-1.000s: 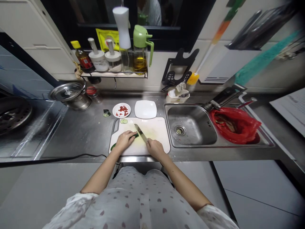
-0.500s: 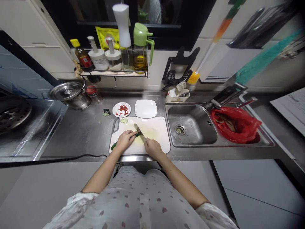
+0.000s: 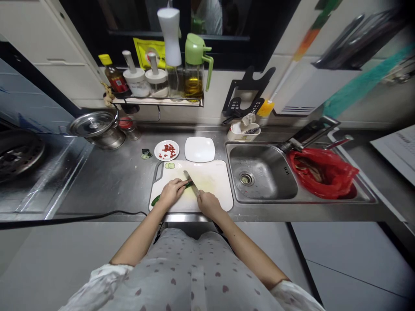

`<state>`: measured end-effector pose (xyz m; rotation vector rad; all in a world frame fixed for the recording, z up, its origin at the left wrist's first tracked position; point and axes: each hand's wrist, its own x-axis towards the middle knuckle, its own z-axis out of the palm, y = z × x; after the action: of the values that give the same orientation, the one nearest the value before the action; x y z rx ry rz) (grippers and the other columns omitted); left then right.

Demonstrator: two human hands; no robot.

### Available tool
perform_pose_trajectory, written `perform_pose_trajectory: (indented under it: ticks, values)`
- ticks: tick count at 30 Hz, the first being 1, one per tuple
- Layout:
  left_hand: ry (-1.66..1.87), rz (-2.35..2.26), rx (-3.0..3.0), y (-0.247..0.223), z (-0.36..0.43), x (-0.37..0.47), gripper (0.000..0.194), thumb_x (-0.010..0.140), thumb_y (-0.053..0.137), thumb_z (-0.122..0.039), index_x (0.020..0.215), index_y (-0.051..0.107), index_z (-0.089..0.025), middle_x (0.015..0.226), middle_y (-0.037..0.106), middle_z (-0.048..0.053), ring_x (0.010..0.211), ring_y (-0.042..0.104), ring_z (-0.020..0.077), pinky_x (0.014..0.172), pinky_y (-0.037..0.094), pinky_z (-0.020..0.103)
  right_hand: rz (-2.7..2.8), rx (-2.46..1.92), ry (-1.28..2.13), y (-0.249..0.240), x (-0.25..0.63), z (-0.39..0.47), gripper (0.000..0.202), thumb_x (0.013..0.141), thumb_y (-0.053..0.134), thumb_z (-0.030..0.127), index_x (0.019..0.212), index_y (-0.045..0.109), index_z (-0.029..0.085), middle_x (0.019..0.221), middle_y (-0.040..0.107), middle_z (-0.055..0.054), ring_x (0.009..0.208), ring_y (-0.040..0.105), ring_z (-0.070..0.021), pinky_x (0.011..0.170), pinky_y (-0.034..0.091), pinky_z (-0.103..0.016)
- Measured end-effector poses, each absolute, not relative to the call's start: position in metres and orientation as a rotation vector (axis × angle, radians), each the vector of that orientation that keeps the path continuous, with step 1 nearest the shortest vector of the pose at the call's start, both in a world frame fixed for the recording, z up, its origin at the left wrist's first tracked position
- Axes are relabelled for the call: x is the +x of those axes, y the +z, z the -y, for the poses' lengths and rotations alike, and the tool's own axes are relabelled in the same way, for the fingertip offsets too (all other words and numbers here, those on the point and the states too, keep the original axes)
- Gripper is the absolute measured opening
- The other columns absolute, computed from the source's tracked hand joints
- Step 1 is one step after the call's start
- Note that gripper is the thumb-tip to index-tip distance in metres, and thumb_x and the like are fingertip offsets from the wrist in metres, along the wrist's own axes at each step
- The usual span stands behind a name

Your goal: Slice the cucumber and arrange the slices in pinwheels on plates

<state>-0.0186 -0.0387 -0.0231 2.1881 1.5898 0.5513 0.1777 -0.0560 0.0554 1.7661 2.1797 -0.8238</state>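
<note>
A white cutting board [image 3: 214, 185] lies on the steel counter. My left hand [image 3: 171, 192] is closed over a dark green cucumber [image 3: 156, 200], whose one end shows left of the hand and the other by the blade. Wrapped round the handle of a knife [image 3: 191, 181], my right hand [image 3: 209, 204] is at the middle of the board. The blade points up and left, at the cucumber's right end beside my left fingertips. A few pale slices [image 3: 169, 165] lie at the board's top left corner.
Behind the board are a plate of red pieces [image 3: 158, 150] and a bare white plate [image 3: 199, 149]. Dark peel pieces [image 3: 146, 153] lie to the left. A sink [image 3: 262, 172] and a red bag [image 3: 324, 172] are right; a pot [image 3: 97, 129] and a bottle shelf [image 3: 155, 101] stand behind.
The whole view has shifted slightly. Both hands keep their holds, and the knife remains at the cucumber's right end with its blade slightly changed in angle.
</note>
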Motion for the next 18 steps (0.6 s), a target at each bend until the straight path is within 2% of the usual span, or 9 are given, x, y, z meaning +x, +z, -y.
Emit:
perform_pose_trajectory:
  ticks: [8, 18]
  values:
    - [0.573, -1.571, 2.194, -0.024, 0.036, -0.02, 0.033, 0.094, 0.049, -0.028, 0.121, 0.066, -0.026, 0.105, 0.066, 0.005, 0.098, 0.061, 0.0178, 0.088, 0.049, 0.029, -2.187, 1.756, -0.813, 0.051, 0.17, 0.052, 0.029, 0.094, 0.035, 0.017, 0.111, 0.059, 0.012, 0.101, 0.07, -0.016, 0.095, 0.067, -0.0259, 0.074, 0.045, -0.031]
    - [0.582, -1.556, 2.187, -0.027, 0.035, -0.021, 0.032, 0.093, 0.051, -0.028, 0.12, 0.067, -0.026, 0.106, 0.067, 0.005, 0.099, 0.061, 0.0178, 0.089, 0.049, 0.03, -2.159, 1.737, -0.824, 0.055, 0.172, 0.058, 0.03, 0.095, 0.035, 0.017, 0.113, 0.059, 0.012, 0.102, 0.07, -0.016, 0.096, 0.066, -0.025, 0.076, 0.044, -0.031]
